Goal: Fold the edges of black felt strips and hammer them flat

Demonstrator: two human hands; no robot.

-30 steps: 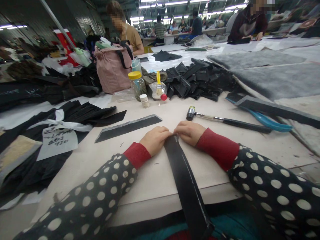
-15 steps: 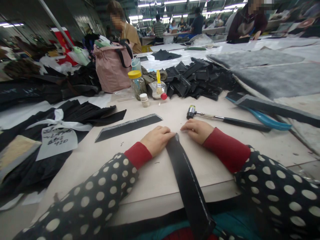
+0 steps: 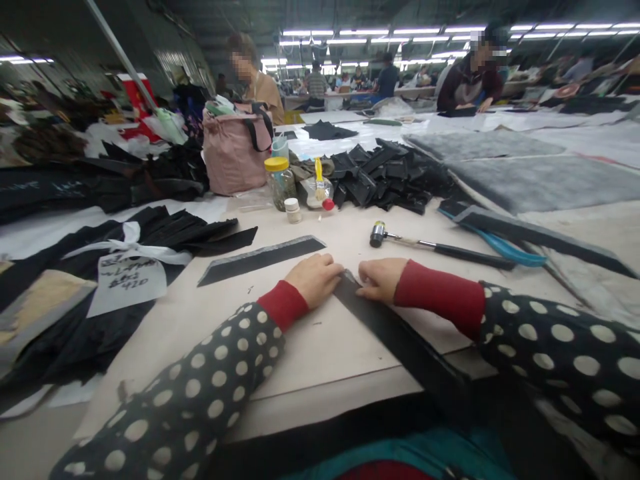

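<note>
One black strip (image 3: 400,333), apparently unfinished, slanting over the worktop (image 3: 320,360): far end pinched in the left hand (image 3: 316,279); right hand (image 3: 381,279) curled at its edge, grip impossible to tell. One grey-edged strip (image 3: 263,259) beyond, flat, untouched.

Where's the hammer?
In the head view, right of centre: the hammer lies on the worktop just beyond the right hand, handle end near the blue object.

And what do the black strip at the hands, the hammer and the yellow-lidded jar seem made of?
Black strip: maybe leather or coated fabric, smooth with a faint sheen.
Hammer: shiny metal near the head, from bright reflections; the duller grip may be rubber.
Jar: clear glass or plastic, contents show through; its opaque yellow lid looks plastic.
</note>
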